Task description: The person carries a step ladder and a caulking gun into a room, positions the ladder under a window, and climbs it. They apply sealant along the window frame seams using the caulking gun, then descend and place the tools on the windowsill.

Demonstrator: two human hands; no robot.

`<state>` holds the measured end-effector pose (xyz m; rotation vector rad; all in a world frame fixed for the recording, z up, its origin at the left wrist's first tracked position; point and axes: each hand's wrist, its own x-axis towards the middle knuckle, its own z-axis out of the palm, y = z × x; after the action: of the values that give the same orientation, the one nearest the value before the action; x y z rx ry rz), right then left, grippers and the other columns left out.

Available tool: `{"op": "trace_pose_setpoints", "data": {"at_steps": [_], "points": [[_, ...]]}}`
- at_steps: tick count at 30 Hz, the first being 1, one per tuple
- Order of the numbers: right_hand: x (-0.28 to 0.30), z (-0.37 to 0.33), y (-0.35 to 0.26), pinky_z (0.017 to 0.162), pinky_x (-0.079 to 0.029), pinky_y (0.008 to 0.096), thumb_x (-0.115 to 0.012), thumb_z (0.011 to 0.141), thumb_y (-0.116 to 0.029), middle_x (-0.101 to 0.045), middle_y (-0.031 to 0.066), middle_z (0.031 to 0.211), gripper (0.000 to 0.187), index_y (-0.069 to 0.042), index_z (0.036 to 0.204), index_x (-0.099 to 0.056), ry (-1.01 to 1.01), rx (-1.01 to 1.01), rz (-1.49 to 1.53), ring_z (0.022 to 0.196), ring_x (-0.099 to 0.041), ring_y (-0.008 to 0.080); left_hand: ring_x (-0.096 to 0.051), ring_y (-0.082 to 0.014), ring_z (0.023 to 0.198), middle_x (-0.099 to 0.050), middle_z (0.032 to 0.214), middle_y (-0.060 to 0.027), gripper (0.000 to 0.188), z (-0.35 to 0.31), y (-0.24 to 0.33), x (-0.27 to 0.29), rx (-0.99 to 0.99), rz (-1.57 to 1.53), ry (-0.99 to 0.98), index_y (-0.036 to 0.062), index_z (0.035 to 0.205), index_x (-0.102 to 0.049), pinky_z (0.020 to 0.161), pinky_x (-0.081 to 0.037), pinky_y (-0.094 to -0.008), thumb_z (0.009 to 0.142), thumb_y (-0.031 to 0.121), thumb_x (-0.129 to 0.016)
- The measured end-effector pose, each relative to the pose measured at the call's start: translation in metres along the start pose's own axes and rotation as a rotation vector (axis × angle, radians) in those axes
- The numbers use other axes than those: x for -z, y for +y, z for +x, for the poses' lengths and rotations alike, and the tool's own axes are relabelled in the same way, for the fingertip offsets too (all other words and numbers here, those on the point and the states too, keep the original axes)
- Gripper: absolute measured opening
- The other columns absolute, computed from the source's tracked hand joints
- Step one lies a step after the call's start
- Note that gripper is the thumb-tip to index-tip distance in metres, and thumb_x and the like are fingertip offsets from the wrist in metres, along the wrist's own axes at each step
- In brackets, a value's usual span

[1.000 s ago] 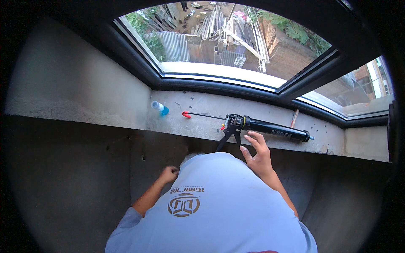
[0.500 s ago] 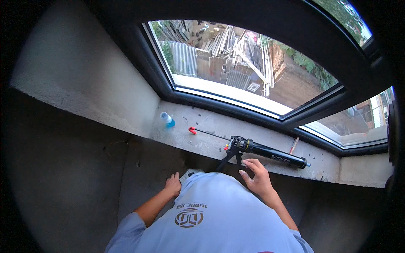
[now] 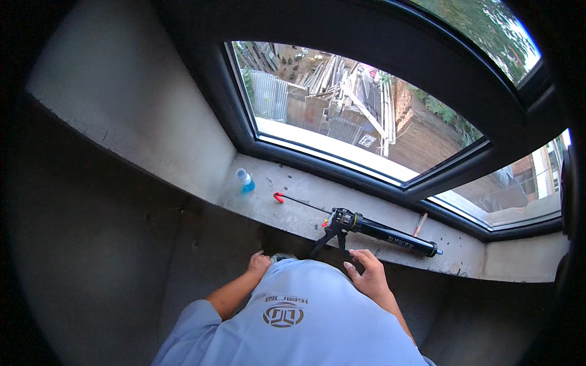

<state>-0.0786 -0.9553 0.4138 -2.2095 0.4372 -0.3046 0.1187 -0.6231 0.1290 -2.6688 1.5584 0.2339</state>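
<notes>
A black caulking gun (image 3: 390,235) lies along the sill (image 3: 299,222), its handle and trigger sticking out over the front edge toward me. Its long rod ends at the left in a red hook (image 3: 279,197). My right hand (image 3: 369,277) is just below the trigger, thumb and fingers apart, with nothing seen in it; whether a fingertip touches the trigger I cannot tell. At the left side of my waist my left hand (image 3: 259,264) is curled closed against a greyish patch (image 3: 281,257), perhaps cloth. My white shirt hides part of it.
A small bottle of blue liquid (image 3: 245,180) stands at the sill's left end. Behind the gun lies a thin pinkish stick-like tool (image 3: 420,224). Dark crumbs dot the sill. A black window frame (image 3: 317,166) borders it, with a plastered wall (image 3: 140,104) at left.
The view has shifted slightly. My left hand looks more curled than before, and my right hand stays by the trigger. The caulking gun and bottle lie as they did.
</notes>
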Motion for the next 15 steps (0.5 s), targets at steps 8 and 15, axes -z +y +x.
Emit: {"op": "trace_pose_setpoints", "data": {"at_steps": [8,15], "points": [[-0.006,0.005,0.0,0.077,-0.057,0.0373,-0.079,0.085,-0.013,-0.069,0.0158,0.104,0.035,0.0,0.115,-0.069,-0.069,0.07,-0.035,0.087,-0.07,0.0292,-0.072,-0.0241,0.08,-0.073,0.081,-0.0143,0.015,-0.021,-0.012,0.002,0.091,0.031,0.038,0.0085,0.076,-0.071,0.106,-0.049,-0.0405,0.081,0.011,-0.058],[-0.021,0.026,-0.014,0.079,-0.057,0.0356,-0.077,0.088,-0.011,-0.069,0.0159,0.105,0.032,0.0,0.117,-0.069,-0.081,0.084,0.005,0.09,-0.07,0.026,-0.073,-0.0259,0.084,-0.074,0.085,-0.0146,0.018,-0.029,-0.022,-0.02,0.285,-0.114,-0.053,0.0106,0.079,-0.073,0.103,-0.05,-0.0415,0.084,0.012,-0.056]]}}
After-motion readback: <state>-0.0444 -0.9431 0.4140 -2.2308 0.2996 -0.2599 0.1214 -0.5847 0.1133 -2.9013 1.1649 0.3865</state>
